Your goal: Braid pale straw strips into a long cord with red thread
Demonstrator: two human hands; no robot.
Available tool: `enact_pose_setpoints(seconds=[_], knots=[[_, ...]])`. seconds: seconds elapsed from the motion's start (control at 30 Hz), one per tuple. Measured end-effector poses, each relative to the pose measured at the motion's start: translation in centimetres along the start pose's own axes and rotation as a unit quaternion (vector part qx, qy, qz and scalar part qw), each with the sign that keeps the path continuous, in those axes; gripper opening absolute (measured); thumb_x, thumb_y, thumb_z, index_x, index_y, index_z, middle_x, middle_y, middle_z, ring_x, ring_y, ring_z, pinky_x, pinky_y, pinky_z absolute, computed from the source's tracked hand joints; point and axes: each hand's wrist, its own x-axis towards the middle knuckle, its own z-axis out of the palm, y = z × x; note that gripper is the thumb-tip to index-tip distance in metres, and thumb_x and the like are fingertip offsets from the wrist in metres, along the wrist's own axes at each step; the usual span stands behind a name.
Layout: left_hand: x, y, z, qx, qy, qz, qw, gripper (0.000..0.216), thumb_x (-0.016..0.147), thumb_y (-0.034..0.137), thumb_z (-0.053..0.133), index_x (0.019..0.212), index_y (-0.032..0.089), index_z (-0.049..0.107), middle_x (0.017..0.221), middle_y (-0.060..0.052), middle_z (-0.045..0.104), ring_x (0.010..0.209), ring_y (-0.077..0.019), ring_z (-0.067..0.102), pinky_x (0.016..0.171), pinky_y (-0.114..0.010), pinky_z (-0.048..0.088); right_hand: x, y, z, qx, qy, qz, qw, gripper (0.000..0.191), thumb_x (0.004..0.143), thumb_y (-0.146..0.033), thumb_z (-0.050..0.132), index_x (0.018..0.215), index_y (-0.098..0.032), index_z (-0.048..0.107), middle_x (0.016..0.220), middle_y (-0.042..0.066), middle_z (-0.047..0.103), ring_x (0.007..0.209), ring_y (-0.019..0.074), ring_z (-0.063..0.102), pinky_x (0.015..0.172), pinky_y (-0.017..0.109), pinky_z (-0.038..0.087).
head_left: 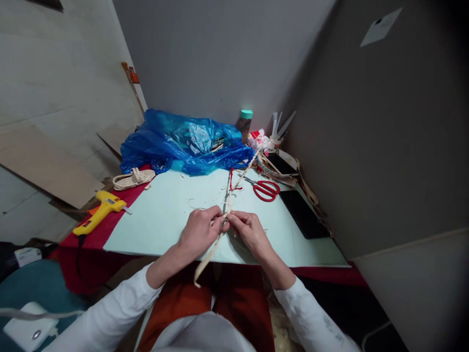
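A pale, twisted braided cord [246, 171] runs from the items at the back right down to my hands, and its flat loose end hangs over the table's front edge. My left hand [203, 229] is closed, pinching the cord near the middle of the table. Right beside it, my right hand [251, 232] pinches the same cord between thumb and forefinger. Just beyond the hands, a red string [231, 180] lies against the cord. Red-handled scissors [266, 190] rest to the right, tips pointing back left. Whatever lies between the fingertips is mostly hidden.
On the left are a yellow glue gun [102, 211] and a small woven slipper [134, 179]. A blue plastic bag [172, 142] covers the back. Behind it stands a jar with a green lid [246, 114]. A black phone-like slab [303, 214] lies at right, near the wall.
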Motion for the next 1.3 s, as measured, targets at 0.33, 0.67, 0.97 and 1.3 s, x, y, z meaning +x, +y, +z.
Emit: enact_pose_setpoints(seconds=[0.33, 0.67, 0.97, 1.3], knots=[[-2.0, 2.4, 4.0, 0.333, 0.134, 0.197, 0.912, 0.026, 0.079, -0.003, 0.042, 0.084, 0.009, 0.065, 0.072, -0.010, 0.066, 0.069, -0.0237, 0.064, 0.061, -0.033, 0.054, 0.1, 0.5, -0.3, 0.113, -0.020, 0.051, 0.992, 0.024, 0.083, -0.034, 0.058, 0.087, -0.015, 0.073, 0.074, 0.003, 0.065, 0.074, 0.0163, 0.055, 0.068, 0.025, 0.040], [-3.1, 2.0, 5.0, 0.300, 0.086, 0.204, 0.928, 0.033, 0.083, 0.002, 0.041, 0.109, -0.001, 0.062, 0.097, -0.020, 0.067, 0.088, -0.0273, 0.064, 0.076, -0.039, 0.055, -0.2, 0.1, -0.6, 0.195, -0.033, 0.081, 0.977, 0.034, 0.081, -0.041, 0.064, 0.092, -0.010, 0.070, 0.066, -0.001, 0.053, 0.054, 0.0070, 0.036, 0.051, 0.022, 0.025], [-0.1, -0.2, 0.5, -0.203, 0.056, -0.058, 0.976, 0.018, 0.086, 0.028, 0.055, 0.099, 0.016, 0.059, 0.100, -0.009, 0.065, 0.091, -0.0203, 0.061, 0.084, -0.036, 0.048, -0.5, -0.1, -0.8, 0.196, -0.072, 0.070, 0.976, 0.032, 0.086, -0.042, 0.055, 0.097, -0.013, 0.064, 0.063, -0.006, 0.036, 0.047, 0.0058, 0.020, 0.045, 0.024, 0.012], [2.5, -1.0, 3.2, -0.549, -0.180, -0.174, 0.797, 0.025, 0.075, 0.030, 0.067, 0.076, 0.016, 0.047, 0.054, 0.008, 0.042, 0.038, 0.0009, 0.019, 0.037, -0.014, 0.009, -1.2, -0.1, -1.0, 0.010, -0.064, -0.001, 0.998, 0.025, 0.093, -0.034, 0.042, 0.080, -0.017, 0.055, 0.063, -0.004, 0.045, 0.054, 0.0091, 0.038, 0.055, 0.022, 0.031]])
